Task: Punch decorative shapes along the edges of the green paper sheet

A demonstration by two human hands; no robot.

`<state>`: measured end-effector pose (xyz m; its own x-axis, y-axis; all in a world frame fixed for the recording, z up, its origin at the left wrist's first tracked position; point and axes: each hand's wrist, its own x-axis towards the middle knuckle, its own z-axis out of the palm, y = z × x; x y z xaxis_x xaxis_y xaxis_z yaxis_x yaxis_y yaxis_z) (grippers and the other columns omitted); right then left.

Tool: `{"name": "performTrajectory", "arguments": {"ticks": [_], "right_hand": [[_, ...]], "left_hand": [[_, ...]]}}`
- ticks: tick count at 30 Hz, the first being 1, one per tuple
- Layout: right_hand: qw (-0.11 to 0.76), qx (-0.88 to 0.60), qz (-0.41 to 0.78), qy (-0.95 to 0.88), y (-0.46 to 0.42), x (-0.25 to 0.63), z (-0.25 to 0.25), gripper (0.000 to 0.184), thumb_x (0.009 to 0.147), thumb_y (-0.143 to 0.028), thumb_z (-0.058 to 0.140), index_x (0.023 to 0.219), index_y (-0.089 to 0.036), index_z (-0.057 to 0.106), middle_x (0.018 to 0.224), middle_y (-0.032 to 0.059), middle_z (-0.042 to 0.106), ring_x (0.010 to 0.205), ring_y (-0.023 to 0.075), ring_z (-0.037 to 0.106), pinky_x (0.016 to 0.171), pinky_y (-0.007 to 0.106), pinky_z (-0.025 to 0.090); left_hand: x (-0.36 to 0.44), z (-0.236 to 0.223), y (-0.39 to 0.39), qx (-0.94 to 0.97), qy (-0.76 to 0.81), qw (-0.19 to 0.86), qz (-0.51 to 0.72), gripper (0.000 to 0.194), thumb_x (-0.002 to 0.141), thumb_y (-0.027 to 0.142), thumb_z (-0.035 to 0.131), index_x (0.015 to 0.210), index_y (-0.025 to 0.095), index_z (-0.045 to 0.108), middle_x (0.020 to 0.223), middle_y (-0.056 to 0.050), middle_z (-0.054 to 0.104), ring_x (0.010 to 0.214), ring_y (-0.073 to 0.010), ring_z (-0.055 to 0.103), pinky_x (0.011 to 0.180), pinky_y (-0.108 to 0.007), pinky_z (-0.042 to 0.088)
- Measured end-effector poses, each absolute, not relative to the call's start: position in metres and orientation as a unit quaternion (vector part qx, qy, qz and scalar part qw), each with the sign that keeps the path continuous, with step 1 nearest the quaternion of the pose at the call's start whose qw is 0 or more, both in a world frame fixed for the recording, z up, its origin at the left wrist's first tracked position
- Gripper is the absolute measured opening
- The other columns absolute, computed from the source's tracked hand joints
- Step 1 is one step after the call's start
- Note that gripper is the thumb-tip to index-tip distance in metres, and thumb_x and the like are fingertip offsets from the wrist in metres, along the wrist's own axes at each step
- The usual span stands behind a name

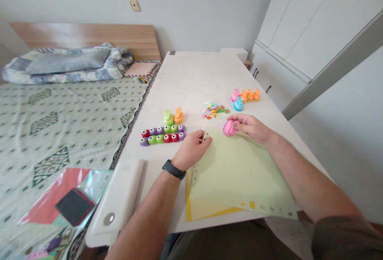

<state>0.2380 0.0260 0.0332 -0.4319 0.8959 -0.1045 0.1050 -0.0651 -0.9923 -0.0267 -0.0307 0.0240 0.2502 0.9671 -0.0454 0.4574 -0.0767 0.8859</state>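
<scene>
Bright, even, diffuse light, soft shadows on green sheet [242, 168], glare on headboard [62, 32] at 10 o'clock and plastic packet [61, 188] at 8, wide-angle stretch slanting cabinets [314, 20] at 2, fine detail softish.

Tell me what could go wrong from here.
The pale green rectangular paper sheet could tear if the left hand tugs it, since small holes already run along its near edge. The right hand, holding the pink rounded plastic punch, might scatter the small multicoloured paper cutouts lying loose nearby.

Rumpled quilt [117, 63] on bed [79, 120], wooden headboard [89, 34] behind.
</scene>
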Motion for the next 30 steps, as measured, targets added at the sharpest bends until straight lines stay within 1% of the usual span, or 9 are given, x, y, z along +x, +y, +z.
{"name": "performTrajectory", "arguments": {"ticks": [5, 11, 19, 30], "right_hand": [[0.296, -0.41, 0.611, -0.609, 0.0233, 0.2383, 0.0332, 0.053, 0.082, -0.042, 0.075, 0.125, -0.015, 0.061, 0.113, 0.0118, 0.068, 0.097, 0.0211, 0.063, 0.088, 0.035, 0.049], [0.27, -0.409, 0.608, -0.624, 0.0218, 0.2384, 0.0326, 0.06, 0.079, -0.043, 0.078, 0.129, -0.015, 0.061, 0.113, 0.0123, 0.068, 0.098, 0.0222, 0.063, 0.089, 0.038, 0.049], [0.28, -0.409, 0.607, -0.622, 0.0211, 0.2381, 0.0314, 0.06, 0.079, -0.045, 0.078, 0.128, -0.014, 0.062, 0.114, 0.0131, 0.068, 0.099, 0.023, 0.063, 0.091, 0.039, 0.049], [0.284, -0.406, 0.608, -0.62, 0.0212, 0.2371, 0.0304, 0.057, 0.078, -0.044, 0.078, 0.125, -0.015, 0.063, 0.109, 0.0114, 0.069, 0.096, 0.0222, 0.064, 0.086, 0.036, 0.051]], "left_hand": [[-0.0252, 0.0274, -0.0316, 0.663, 0.534, 0.421, 0.313, 0.029, 0.089, 0.042, 0.054, 0.076, 0.017, 0.055, 0.062, 0.004, 0.044, 0.052, -0.0085, 0.037, 0.045, -0.021, 0.024], [-0.0244, 0.0288, -0.032, 0.663, 0.539, 0.419, 0.307, 0.027, 0.089, 0.042, 0.053, 0.077, 0.017, 0.056, 0.063, 0.003, 0.049, 0.053, -0.0091, 0.042, 0.046, -0.021, 0.026], [-0.0248, 0.0237, -0.0299, 0.665, 0.542, 0.414, 0.304, 0.028, 0.089, 0.043, 0.054, 0.08, 0.017, 0.059, 0.065, 0.002, 0.052, 0.055, -0.0102, 0.044, 0.048, -0.022, 0.025], [-0.0244, 0.0253, -0.0313, 0.641, 0.534, 0.448, 0.321, 0.028, 0.086, 0.044, 0.057, 0.079, 0.017, 0.061, 0.065, 0.002, 0.054, 0.054, -0.0103, 0.043, 0.047, -0.022, 0.025]]}}
